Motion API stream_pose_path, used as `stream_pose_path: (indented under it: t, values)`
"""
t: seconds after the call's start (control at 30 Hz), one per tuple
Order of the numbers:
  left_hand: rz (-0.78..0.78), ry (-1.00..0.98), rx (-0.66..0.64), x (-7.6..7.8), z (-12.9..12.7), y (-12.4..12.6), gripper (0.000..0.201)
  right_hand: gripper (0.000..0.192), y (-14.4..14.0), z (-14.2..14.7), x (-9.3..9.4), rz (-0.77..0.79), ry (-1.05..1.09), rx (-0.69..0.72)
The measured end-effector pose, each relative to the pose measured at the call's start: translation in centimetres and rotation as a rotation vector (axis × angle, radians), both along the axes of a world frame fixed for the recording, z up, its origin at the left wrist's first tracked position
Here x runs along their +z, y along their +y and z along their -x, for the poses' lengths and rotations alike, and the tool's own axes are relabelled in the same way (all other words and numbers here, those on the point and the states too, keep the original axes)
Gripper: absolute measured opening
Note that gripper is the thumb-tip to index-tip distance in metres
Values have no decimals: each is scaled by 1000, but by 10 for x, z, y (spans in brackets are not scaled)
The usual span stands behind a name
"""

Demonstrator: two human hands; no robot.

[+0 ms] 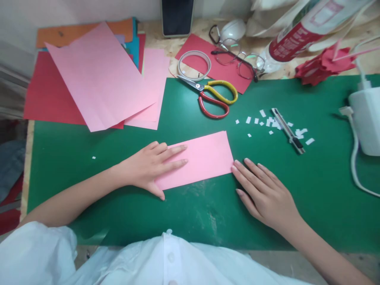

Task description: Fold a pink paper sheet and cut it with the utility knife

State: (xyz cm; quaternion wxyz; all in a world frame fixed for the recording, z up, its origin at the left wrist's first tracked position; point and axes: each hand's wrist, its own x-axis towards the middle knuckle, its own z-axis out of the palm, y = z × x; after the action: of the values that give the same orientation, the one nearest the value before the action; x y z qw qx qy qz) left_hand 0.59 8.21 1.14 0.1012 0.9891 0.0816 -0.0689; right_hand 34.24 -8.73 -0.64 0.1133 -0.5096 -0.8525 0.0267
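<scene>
A folded sheet of pink paper (204, 156) lies slightly slanted on the green mat (190, 213). Across its left end rests my left hand (154, 164), two fingers stretched out over the paper and the thumb spread below its lower edge. My right hand (264, 192) lies flat on the mat, its fingers stretched, with the fingertips at the lower right corner of the paper. Neither hand grasps anything. Scissors (212, 95) with one yellow and one red handle lie beyond the paper, their blades partly opened.
Loose pink sheets (101, 79) overlap red paper (50, 91) at the back left. A utility knife (287, 130) lies among white paper scraps (270, 122). Behind are a tape roll (194, 53), eyeglasses (237, 59), a phone (177, 18) and a bottle (299, 39). A white charger (368, 118) stands right.
</scene>
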Motion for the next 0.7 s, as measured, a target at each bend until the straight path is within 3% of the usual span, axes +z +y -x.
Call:
stream_pose_path:
  t: [0.2, 0.3, 0.47, 0.6, 0.7]
  values:
    - [-61, -100, 0, -3, 1, -1, 95, 42, 19, 14, 0, -161, 123, -17]
    - [-77, -130, 18, -2, 3, 2, 86, 35, 43, 24, 0, -189, 172, 118]
    - [-58, -165, 36, -5, 12, 8, 82, 30, 90, 40, -1, -126, 189, 461]
    - [-23, -206, 48, -7, 16, 15, 81, 22, 109, 45, 1, -338, 119, 578]
    - [3, -248, 38, -6, 16, 19, 69, 18, 111, 45, 2, -472, 48, 614]
